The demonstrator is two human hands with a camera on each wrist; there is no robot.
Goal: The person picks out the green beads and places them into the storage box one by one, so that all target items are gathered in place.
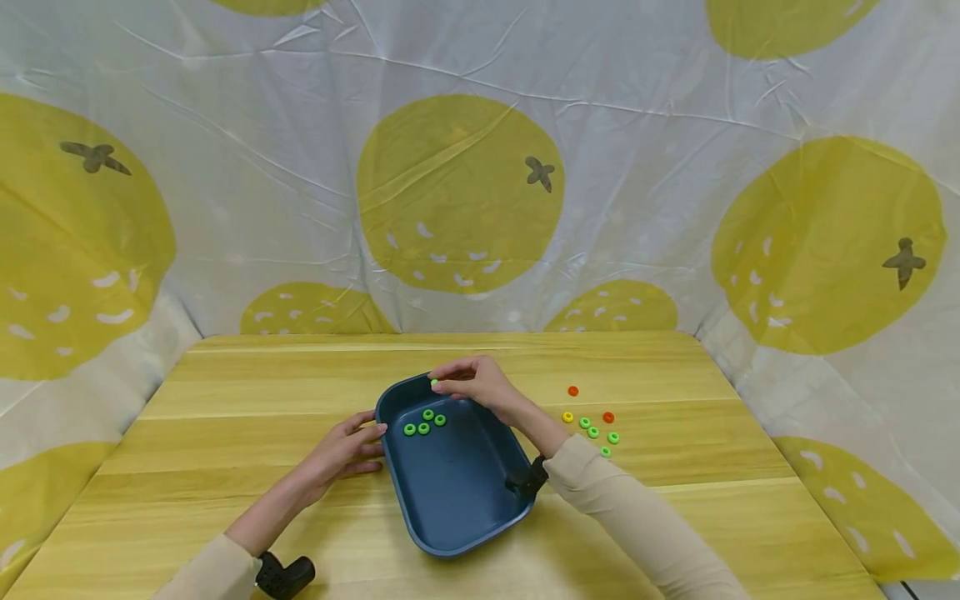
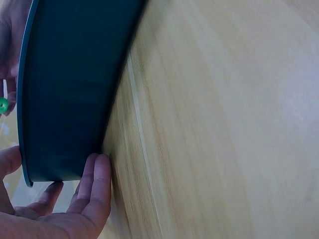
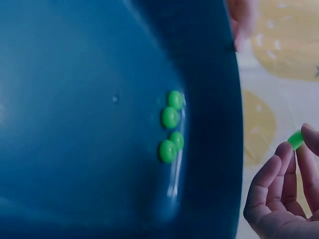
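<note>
A dark blue rectangular tray (image 1: 459, 492) with rounded corners sits on the table, turned slightly askew. Several green rings (image 1: 423, 428) lie on its floor near the far left corner. My left hand (image 1: 347, 448) holds the tray's left side, thumb at the rim and fingers along the outer wall, as the left wrist view also shows for the hand (image 2: 75, 211). Between thumb and fingertips my right hand (image 1: 480, 387) pinches one green ring (image 3: 296, 140), above the tray's far rim. The right wrist view shows the rings (image 3: 170, 118) in the tray, close to its wall.
Right of the tray, on the wooden table (image 1: 675, 500), lie several more green rings (image 1: 593, 432), a yellow ring (image 1: 567, 417) and two red rings (image 1: 608, 417). A white cloth with yellow fruit prints (image 1: 461, 192) hangs behind the table.
</note>
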